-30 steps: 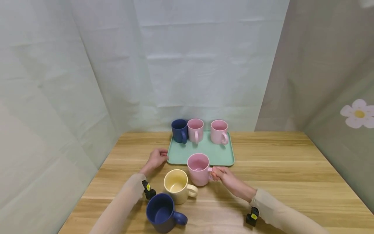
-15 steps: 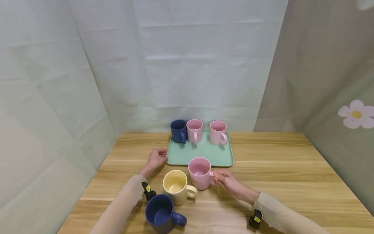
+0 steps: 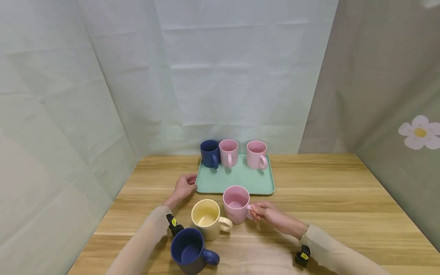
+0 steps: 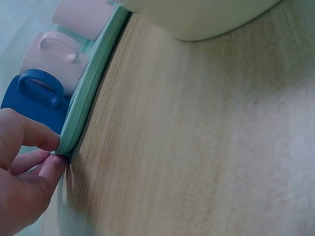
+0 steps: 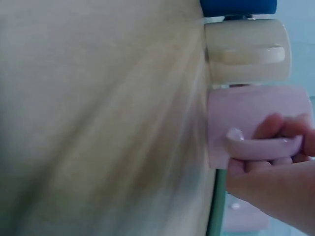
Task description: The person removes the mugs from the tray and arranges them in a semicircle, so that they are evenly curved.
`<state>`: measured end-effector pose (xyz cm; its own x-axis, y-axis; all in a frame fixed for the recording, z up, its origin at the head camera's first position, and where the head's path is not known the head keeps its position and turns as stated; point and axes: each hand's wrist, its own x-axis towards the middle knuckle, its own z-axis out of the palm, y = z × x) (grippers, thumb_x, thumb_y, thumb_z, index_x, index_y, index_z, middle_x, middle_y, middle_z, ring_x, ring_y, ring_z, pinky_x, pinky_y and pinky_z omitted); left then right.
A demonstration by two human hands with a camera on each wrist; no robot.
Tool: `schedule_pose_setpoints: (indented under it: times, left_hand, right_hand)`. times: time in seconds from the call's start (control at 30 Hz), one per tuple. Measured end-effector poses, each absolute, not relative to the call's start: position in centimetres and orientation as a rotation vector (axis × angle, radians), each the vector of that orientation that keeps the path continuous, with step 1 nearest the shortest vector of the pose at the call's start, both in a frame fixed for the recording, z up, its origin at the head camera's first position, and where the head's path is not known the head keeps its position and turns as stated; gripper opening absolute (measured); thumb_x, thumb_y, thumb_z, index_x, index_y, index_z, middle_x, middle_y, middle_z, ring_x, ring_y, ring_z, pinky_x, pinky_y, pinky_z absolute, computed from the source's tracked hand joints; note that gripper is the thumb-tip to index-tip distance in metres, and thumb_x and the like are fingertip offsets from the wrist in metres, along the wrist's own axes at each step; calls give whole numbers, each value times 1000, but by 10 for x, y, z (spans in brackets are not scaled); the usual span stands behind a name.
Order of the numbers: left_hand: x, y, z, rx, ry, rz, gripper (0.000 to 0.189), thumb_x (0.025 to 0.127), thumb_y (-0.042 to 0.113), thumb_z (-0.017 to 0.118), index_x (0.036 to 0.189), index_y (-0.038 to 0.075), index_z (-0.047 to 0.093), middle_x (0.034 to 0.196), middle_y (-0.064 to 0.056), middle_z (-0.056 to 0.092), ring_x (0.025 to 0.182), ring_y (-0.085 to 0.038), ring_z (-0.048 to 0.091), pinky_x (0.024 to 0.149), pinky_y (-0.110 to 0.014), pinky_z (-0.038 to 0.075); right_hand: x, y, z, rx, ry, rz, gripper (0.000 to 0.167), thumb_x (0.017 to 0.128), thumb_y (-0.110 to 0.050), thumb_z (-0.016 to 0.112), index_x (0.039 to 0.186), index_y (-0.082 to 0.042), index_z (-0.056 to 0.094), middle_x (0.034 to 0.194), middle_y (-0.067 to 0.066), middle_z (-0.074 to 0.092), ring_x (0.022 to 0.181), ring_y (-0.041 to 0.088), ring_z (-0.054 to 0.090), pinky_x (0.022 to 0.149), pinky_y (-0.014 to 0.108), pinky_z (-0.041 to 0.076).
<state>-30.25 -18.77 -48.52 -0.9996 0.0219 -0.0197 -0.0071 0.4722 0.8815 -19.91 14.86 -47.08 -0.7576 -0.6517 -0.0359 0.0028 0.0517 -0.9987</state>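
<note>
My right hand [image 3: 275, 217] grips the handle of a pink mug [image 3: 234, 214], which stands upright just in front of the green tray [image 3: 237, 182]. In the right wrist view, fingers [image 5: 268, 127] curl through that mug's handle. With thumb and fingers, my left hand [image 3: 184, 188] pinches the tray's near left corner; the left wrist view shows the thumb on the rim and fingertips beneath. A dark blue mug [image 3: 207, 157] and a pink mug [image 3: 227, 157] stand side by side at the tray's back left. Another pink mug [image 3: 254, 159] is at its back right.
A pale yellow mug [image 3: 210, 230] stands close to the left of the held mug. Nearer the front is a second dark blue mug [image 3: 187, 262], its handle pointing right. Pale cloth [image 3: 233, 88] hangs behind the wooden table [image 3: 326, 198].
My right hand has brought the pink mug slightly nearer to me and to the right, away from the tray's front edge. The left hand stays at the tray corner.
</note>
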Motion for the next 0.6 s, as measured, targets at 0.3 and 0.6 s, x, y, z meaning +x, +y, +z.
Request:
schedule_pose_setpoints:
  times: [0.3, 0.6]
  left_hand:
    - [-303, -189, -490, 50, 2674, 1620, 56, 75, -11, 55, 130, -13, 51, 125, -31, 59, 117, -39, 59, 98, -41, 53]
    - [-301, -187, -486, 16, 2683, 1593, 54, 78, -12, 55, 132, -13, 49, 128, -32, 57, 120, -40, 57, 101, -42, 50]
  right_hand:
    - [-205, 151, -458, -628, 1843, -1602, 42, 103, -27, 42, 88, 10, 56, 80, -2, 57, 83, 13, 53, 88, 29, 42]
    - [-208, 159, -455, -559, 1831, -1627, 45, 103, -26, 41, 112, 16, 56, 100, 2, 64, 95, 10, 57, 90, 24, 49]
